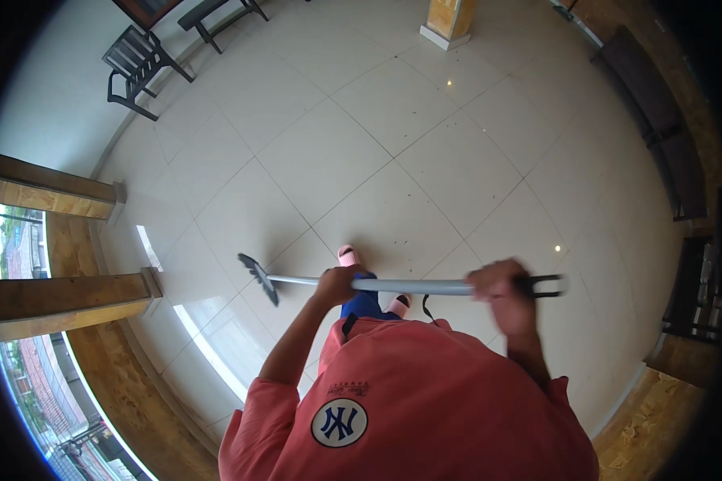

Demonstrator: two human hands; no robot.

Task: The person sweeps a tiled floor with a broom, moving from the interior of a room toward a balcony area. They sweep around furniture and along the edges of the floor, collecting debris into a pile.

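A broom with a long grey handle (417, 286) lies crosswise in front of my body. Its dark bristle head (258, 279) is at the left, low over or on the tiles; I cannot tell whether it touches them. My left hand (338, 285) is closed round the handle on the side toward the bristles. Farther up, close to the dark looped end (547, 285), my right hand (501, 290) grips the same handle, slightly blurred. Small dark specks of debris (403, 242) are scattered on the floor ahead of my feet.
Glossy pale tiles (361, 176) cover the floor. A dark armchair (140, 68) and a bench (217, 18) stand at the far left. A square pillar (448, 22) rises at the back. Dark seating (646, 112) lines the right; stone-clad posts (64, 301) flank the left opening.
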